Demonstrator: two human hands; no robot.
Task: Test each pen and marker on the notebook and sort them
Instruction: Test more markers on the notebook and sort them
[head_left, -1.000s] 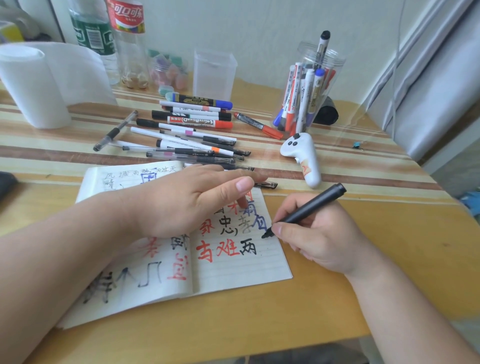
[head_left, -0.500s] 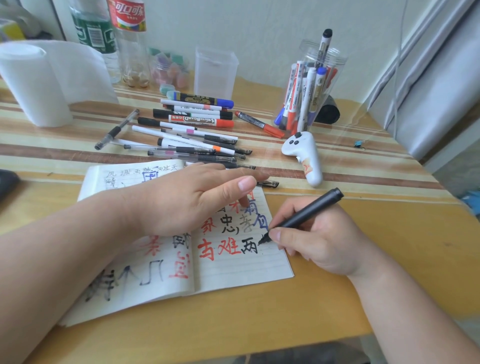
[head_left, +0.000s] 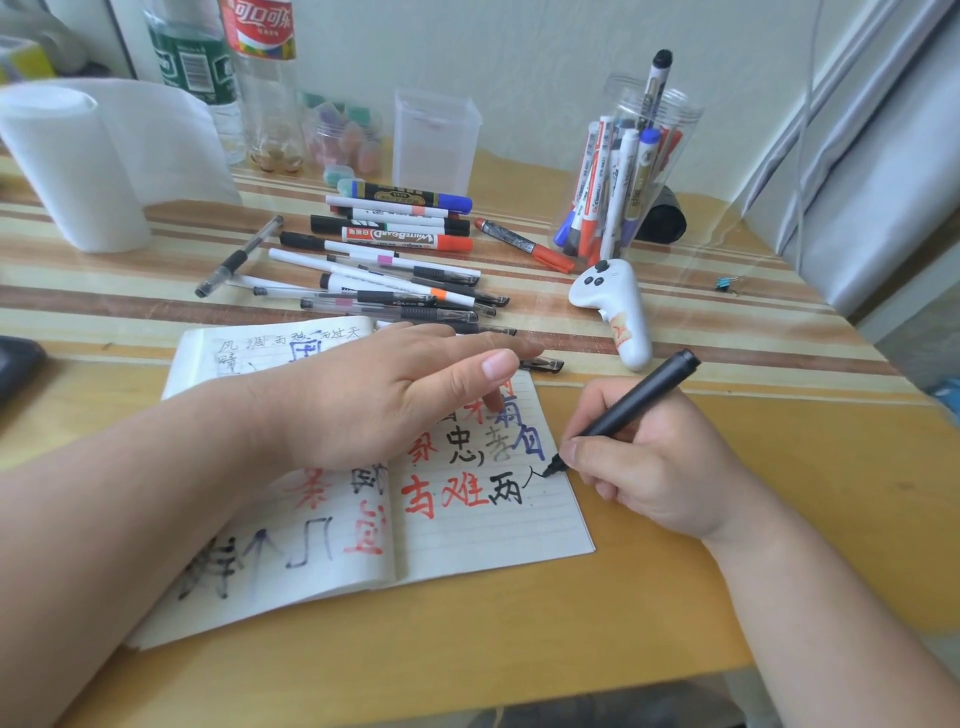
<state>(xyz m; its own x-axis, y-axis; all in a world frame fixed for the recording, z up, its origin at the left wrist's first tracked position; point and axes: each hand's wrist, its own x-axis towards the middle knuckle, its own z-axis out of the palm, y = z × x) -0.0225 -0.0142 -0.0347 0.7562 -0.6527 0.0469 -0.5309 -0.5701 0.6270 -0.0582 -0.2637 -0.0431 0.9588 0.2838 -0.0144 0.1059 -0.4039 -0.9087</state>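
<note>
An open notebook lies on the table, its pages covered with red, black and blue characters. My left hand rests flat on the pages with straight fingers, holding the book down. My right hand grips a black marker; its tip touches the right page near the edge, where a fresh thin black stroke shows. Several pens and markers lie in a loose pile behind the notebook. A clear jar at the back right holds several more markers upright.
A white controller lies right of the pile. A paper towel roll, two bottles, an empty clear box and a small jar of erasers stand along the back. A black pen cap lies by the notebook's top edge.
The marker tip has come down onto the right page and drawn a short black stroke beside the last black character. My left hand has stayed on the notebook.
</note>
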